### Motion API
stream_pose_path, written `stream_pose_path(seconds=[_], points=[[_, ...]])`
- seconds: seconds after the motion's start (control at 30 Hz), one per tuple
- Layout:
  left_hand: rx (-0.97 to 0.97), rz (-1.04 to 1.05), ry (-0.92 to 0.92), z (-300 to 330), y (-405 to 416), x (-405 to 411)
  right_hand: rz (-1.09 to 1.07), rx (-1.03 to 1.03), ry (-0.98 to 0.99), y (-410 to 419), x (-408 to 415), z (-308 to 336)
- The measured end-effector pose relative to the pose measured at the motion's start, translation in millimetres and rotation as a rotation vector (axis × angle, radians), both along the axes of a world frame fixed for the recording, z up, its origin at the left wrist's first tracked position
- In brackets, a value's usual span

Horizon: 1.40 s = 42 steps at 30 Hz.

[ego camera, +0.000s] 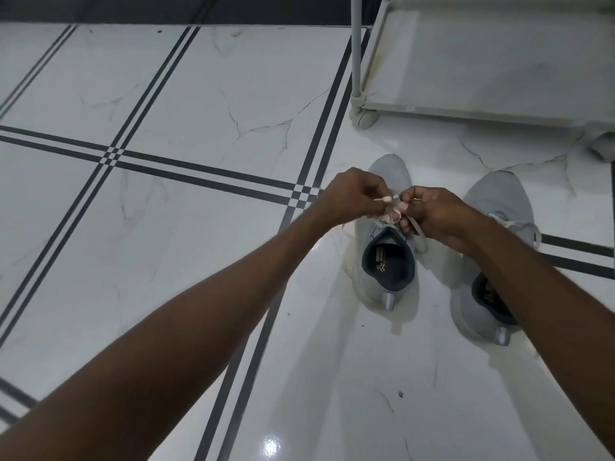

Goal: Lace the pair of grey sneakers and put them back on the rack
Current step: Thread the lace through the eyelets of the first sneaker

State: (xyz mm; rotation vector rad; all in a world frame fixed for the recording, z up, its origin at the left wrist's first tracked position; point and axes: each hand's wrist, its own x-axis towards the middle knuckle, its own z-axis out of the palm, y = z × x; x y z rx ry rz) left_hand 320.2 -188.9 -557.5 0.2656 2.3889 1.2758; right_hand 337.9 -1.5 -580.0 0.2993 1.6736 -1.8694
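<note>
Two grey sneakers stand side by side on the white tiled floor, toes pointing away from me. Over the tongue of the left sneaker (387,261), my left hand (349,197) and my right hand (432,211) each pinch part of its white lace (392,216), which forms a small loop between my fingertips. A loose lace end hangs down by my right hand. The right sneaker (496,201) has its lace tied in a bow, and my right forearm covers part of it.
A pale grey shoe rack (466,108) on wheels stands at the back right, its lowest shelf bare. One of its wheels (366,118) is just beyond the left sneaker's toe. Dark double stripes cross the glossy marble floor.
</note>
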Motion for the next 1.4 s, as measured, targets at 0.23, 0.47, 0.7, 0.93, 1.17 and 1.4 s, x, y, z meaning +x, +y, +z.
stream_pose_path(seconds=[0.23, 0.47, 0.7, 0.93, 1.17, 1.4], points=[[-0.321, 0.01, 0.544, -15.8, 25.8, 23.4, 0.174, 0.085, -0.029, 6.1, -0.4, 7.2], [0.016, 0.338, 0.191, -23.0, 10.1, 30.9, 0.024, 0.382, 0.137, -1.6, 10.0, 11.4], [0.214, 0.673, -0.223, -25.5, -30.8, 56.4, -0.101, 0.553, -0.068, 19.6, 23.0, 1.0], [0.152, 0.694, -0.247, -25.0, -33.5, 61.1, -0.06, 0.729, -0.048, 27.1, 16.7, -8.2], [-0.469, -0.014, 0.48, -25.9, -36.9, 62.5, 0.374, 1.095, 0.608, 32.9, 15.4, -15.3], [-0.652, -0.198, 0.613, -34.8, -45.9, 56.9, 0.574, 1.197, 0.689, 41.3, 11.1, -14.1]])
